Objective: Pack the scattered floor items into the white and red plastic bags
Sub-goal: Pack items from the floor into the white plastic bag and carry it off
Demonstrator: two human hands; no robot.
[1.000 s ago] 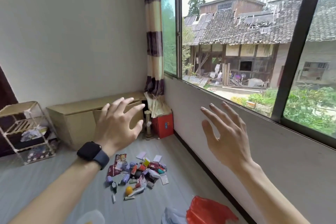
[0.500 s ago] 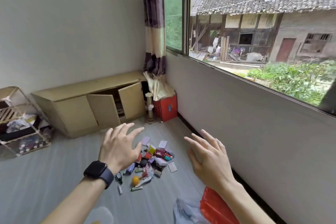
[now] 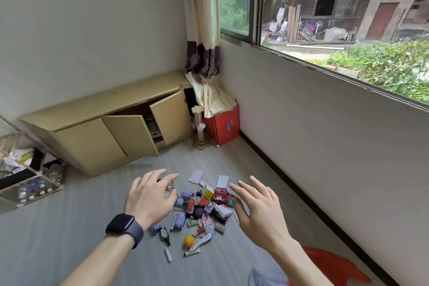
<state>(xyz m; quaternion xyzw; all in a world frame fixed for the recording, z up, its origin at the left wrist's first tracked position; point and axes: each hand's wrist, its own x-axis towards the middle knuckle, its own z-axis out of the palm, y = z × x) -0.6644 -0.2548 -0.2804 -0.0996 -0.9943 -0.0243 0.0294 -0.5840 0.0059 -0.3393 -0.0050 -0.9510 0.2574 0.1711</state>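
**Hands lower over the pile**

Both hands sit lower and closer to the floor items than half a second ago, and the view has tipped down with them. The left hand (image 3: 151, 197), with a dark watch (image 3: 124, 227) on its wrist, is spread, fingers apart and holding nothing, over the 9 o'clock edge of the scattered items (image 3: 202, 206). The right hand (image 3: 257, 213) is likewise spread and empty at the pile's 3 o'clock edge. Whether either hand touches an item cannot be told.

The items lie heaped on the grey floor (image 3: 58, 239), with an orange ball (image 3: 188, 241) at the pile's 6 o'clock. The red bag (image 3: 334, 267) lies at 4 o'clock from the pile, and the white bag (image 3: 267, 276) is just beside it at 5 o'clock, cut by the frame edge. A low cabinet (image 3: 92, 144) with doors ajar stands at 11 o'clock.
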